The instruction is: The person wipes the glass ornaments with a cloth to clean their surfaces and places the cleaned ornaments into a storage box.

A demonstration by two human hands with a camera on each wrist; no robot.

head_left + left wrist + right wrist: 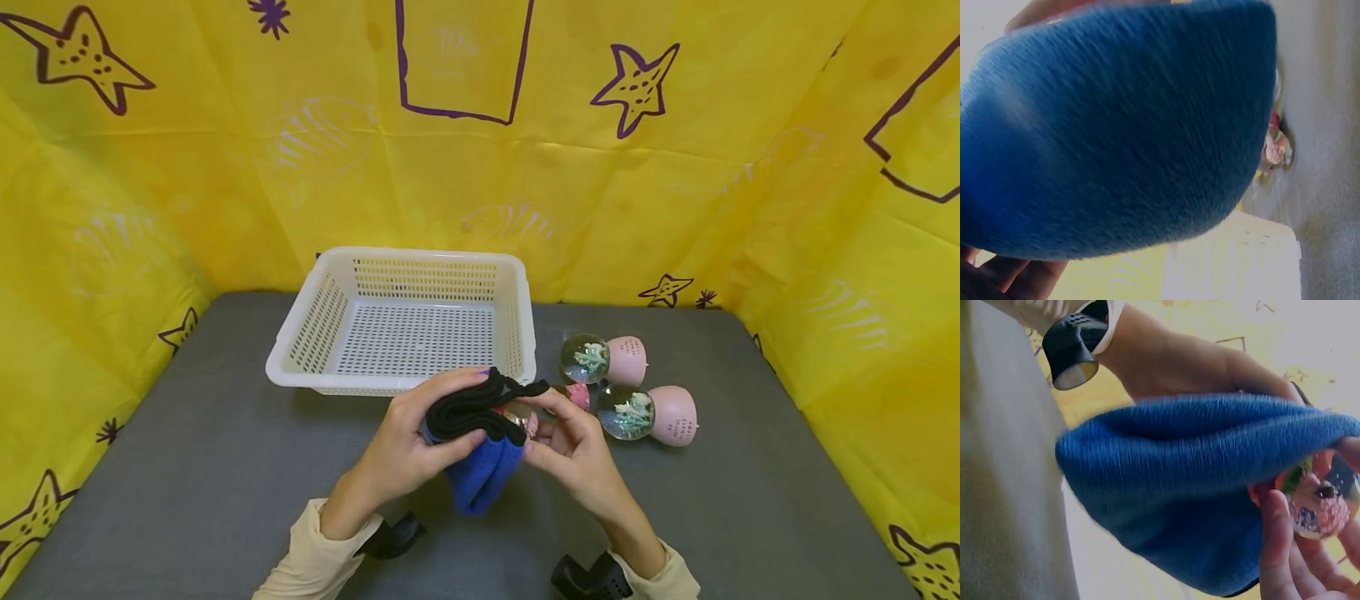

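A folded blue cloth (483, 475) with black edging is held between both hands, its lower part hanging over the table. My left hand (423, 437) grips it from the left, thumb on the near side and fingers over the top. In my right hand (573, 454) is a small snow globe (1319, 509) with a pink figure inside, close against the cloth's folds. The right fingertips also reach the cloth's black edge. Blue fabric (1116, 131) fills most of the left wrist view and hides much of the left hand.
A white plastic basket (294, 367) stands at the back, left of centre. Two snow globes with pink bases, one farther back (627, 361) and one nearer (673, 415), lie on their sides to the right. Another small pink item (578, 395) shows behind the right hand.
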